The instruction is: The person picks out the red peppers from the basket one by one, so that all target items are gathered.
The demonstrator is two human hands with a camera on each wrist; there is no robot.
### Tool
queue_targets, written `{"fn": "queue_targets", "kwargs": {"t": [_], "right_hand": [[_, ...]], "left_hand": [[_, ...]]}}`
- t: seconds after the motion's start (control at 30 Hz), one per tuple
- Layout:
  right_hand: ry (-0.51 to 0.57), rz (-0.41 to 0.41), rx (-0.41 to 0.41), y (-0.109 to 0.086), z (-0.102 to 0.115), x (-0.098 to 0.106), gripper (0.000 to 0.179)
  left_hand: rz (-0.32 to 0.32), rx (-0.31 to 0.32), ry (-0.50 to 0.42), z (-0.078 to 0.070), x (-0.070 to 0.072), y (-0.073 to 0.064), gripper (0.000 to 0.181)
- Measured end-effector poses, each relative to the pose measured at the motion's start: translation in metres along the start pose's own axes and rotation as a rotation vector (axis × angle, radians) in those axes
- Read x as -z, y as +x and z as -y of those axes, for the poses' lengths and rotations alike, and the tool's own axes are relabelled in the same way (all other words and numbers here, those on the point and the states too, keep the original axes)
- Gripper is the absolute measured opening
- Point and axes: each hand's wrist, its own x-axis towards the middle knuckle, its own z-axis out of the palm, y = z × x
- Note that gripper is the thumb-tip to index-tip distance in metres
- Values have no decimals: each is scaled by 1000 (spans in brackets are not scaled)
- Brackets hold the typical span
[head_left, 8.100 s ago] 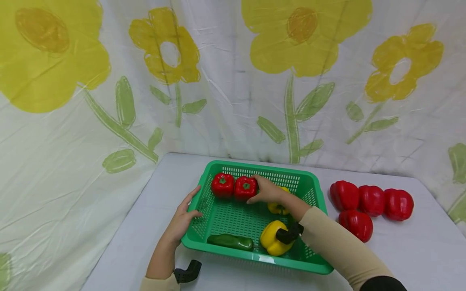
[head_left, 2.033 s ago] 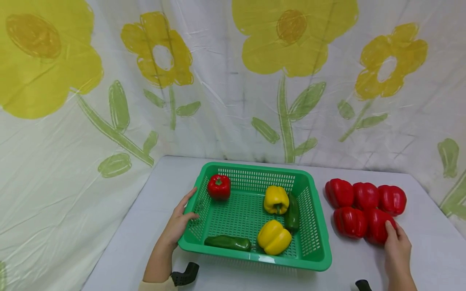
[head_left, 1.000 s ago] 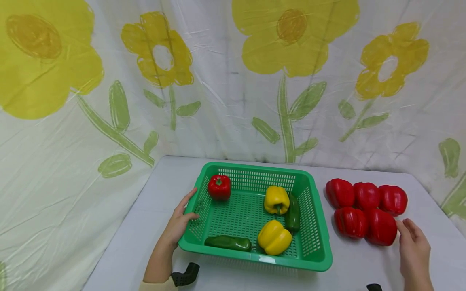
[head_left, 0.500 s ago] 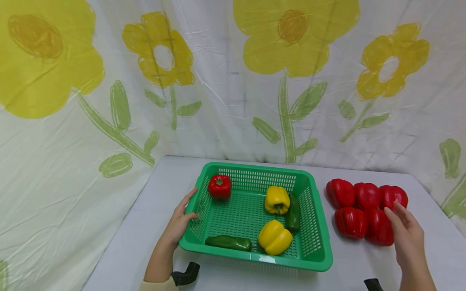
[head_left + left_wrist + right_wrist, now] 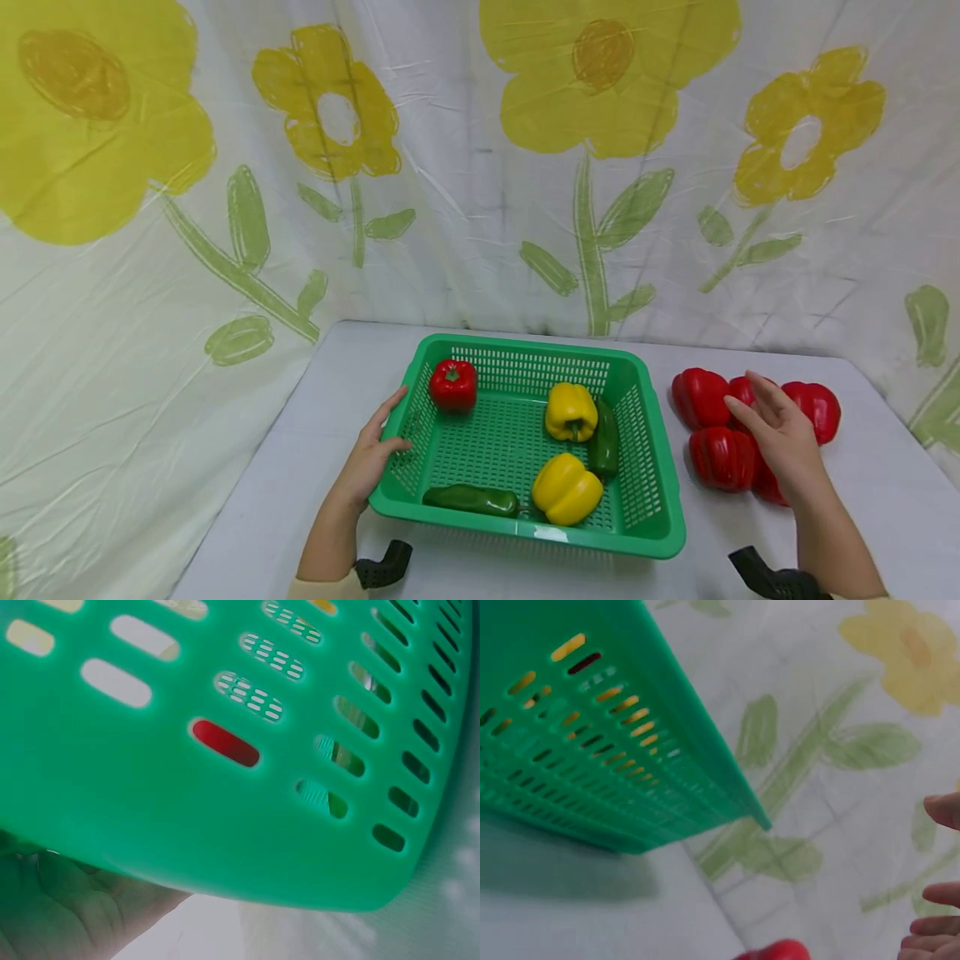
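At the basket's left side my left hand (image 5: 365, 467) holds the rim of the green basket (image 5: 525, 546), its thumb reaching over the edge; part of that hand (image 5: 67, 915) shows below the basket wall in the left wrist view. Inside are a red bell pepper (image 5: 453, 387), two yellow bell peppers, one near the back (image 5: 570, 410) and one in front (image 5: 566, 492), and two long green peppers, one along the front (image 5: 472, 500) and one at right (image 5: 603, 442). My right hand (image 5: 783, 437), holding nothing, hovers with fingers apart over several red bell peppers (image 5: 722, 458), partly covering some.
The pepper group, in two rows, lies on the white table (image 5: 285, 467) to the right of the basket. Behind the table hangs a white curtain (image 5: 465, 250) with painted yellow flowers. Each wrist carries a black camera mount (image 5: 384, 565).
Two red peppers were in the basket at first; one now lies among those on the table. My right hand let go there, then moved left and up over the group. My left hand stayed at the rim.
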Motion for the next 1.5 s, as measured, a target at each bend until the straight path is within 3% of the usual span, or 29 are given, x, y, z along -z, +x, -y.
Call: {"fn": "queue_targets", "kwargs": {"t": [0.17, 0.37, 0.7, 1.1, 1.5], "right_hand": [[-53, 34, 92, 5, 18, -5, 76], [-19, 99, 140, 10, 40, -16, 75], [-36, 218, 286, 25, 72, -52, 77], [-68, 334, 350, 32, 83, -88, 78], [-145, 508, 482, 44, 105, -129, 82]], "left_hand": [[-3, 3, 9, -1, 0, 0, 75], [-7, 11, 6, -2, 0, -1, 75], [-13, 14, 0, -1, 0, 0, 75], [-11, 15, 15, -1, 1, -1, 75], [-12, 10, 5, -1, 0, -1, 75]]}}
